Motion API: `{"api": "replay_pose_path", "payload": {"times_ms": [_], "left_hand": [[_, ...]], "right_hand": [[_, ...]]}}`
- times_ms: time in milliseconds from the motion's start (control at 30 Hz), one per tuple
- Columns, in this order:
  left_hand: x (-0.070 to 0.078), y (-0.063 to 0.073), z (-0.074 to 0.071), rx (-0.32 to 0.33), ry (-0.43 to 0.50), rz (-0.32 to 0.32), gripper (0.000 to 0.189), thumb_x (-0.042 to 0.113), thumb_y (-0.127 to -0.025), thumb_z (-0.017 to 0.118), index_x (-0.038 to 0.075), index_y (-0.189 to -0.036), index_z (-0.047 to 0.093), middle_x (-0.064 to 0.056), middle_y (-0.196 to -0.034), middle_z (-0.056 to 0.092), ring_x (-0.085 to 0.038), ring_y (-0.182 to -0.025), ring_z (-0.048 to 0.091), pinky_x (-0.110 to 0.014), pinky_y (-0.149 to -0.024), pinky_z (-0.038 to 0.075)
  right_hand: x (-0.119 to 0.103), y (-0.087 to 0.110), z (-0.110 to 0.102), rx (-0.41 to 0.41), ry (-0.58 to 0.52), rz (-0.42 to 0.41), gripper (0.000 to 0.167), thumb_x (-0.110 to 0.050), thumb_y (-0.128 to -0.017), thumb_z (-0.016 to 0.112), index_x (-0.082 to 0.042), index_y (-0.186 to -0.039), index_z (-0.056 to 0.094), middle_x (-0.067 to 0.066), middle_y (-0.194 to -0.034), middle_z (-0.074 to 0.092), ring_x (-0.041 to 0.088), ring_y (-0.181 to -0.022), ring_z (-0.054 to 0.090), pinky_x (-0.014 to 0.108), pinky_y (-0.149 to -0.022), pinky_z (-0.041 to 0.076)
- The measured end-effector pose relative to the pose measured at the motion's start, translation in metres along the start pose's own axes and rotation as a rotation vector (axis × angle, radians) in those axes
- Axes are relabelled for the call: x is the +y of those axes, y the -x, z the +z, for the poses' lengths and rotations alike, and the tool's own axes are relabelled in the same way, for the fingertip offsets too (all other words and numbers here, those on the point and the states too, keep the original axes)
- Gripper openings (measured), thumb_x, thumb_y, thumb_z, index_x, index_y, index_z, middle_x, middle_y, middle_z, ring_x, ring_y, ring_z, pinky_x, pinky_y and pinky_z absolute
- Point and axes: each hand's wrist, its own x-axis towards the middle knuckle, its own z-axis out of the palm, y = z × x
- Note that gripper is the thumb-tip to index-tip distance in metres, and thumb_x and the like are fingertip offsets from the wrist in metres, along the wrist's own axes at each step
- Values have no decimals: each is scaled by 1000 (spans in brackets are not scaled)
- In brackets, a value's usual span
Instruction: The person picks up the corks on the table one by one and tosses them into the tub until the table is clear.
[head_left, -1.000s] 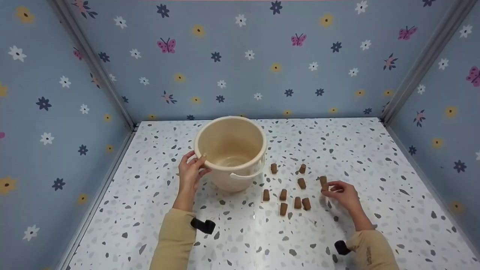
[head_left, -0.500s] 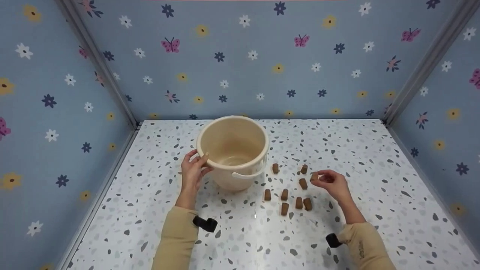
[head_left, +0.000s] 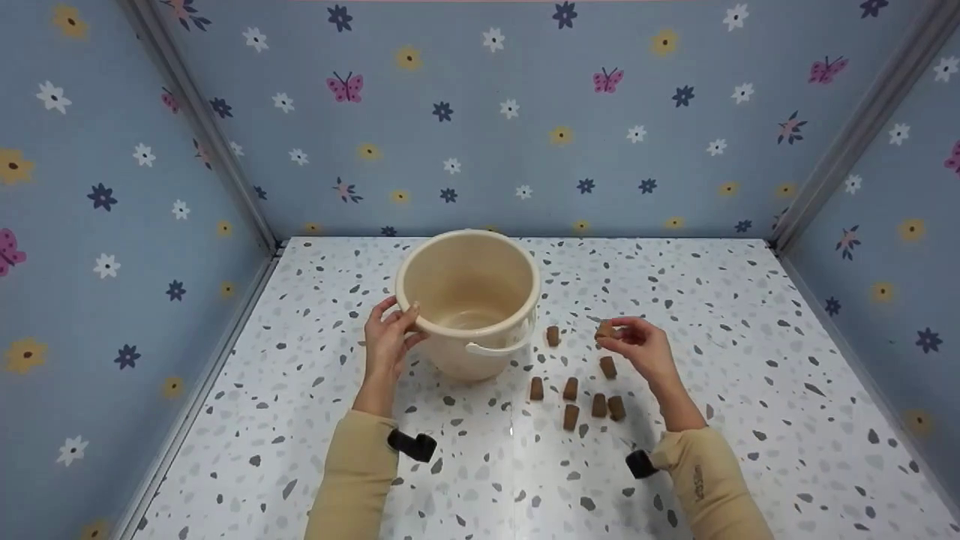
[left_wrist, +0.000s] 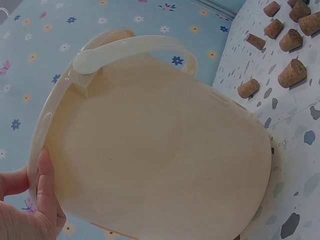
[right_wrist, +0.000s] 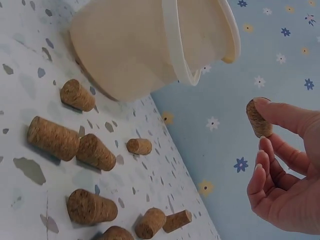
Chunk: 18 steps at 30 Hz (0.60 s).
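Note:
A cream plastic bucket (head_left: 465, 360) stands on the table, its mouth facing up. My left hand (head_left: 388, 337) grips its rim from the left, thumb over the edge and fingers outside; the left wrist view shows this hand (left_wrist: 35, 200) at the rim too. Between thumb and fingertips my right hand (head_left: 645, 352) pinches a cork stopper (right_wrist: 258, 118), held up off the table to the right of the bucket. Several more cork stoppers (head_left: 571, 388) lie below and left of that hand. One of them is hidden behind the right hand in the head view.
The bucket's white handle (head_left: 499, 349) hangs down on its front right side. The speckled white table (head_left: 720, 315) meets a flowered blue wall (head_left: 510, 150) at the back, with further walls at left and right.
My right hand has lifted the cork stopper off the table and carried it leftward, toward the bucket. My left hand keeps its grip on the rim. The view has shifted slightly.

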Motion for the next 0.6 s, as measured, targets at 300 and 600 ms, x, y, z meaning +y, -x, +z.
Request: {"api": "replay_pose_path", "payload": {"times_ms": [300, 600], "left_hand": [[-15, -16, -7, 13, -40, -18, 45, 8, -84, 60, 8, -124, 39, -10, -89, 55, -17, -66, 58, -30, -60, 53], [0, -1, 0, 29, -41, -26, 46, 8, -84, 61, 7, -124, 38, -10, -88, 53, -15, -64, 58, -29, -59, 53]], "right_hand": [[-25, -8, 21, -20, -51, -3, 39, -13, -73, 73, 2, -105, 57, 5, -78, 54, 9, -62, 49, 18, -49, 42], [-43, -25, 38, -49, -82, -58, 39, -12, -73, 73, 2, -106, 57, 5, -78, 54, 11, -64, 51, 20, -52, 43]]}}
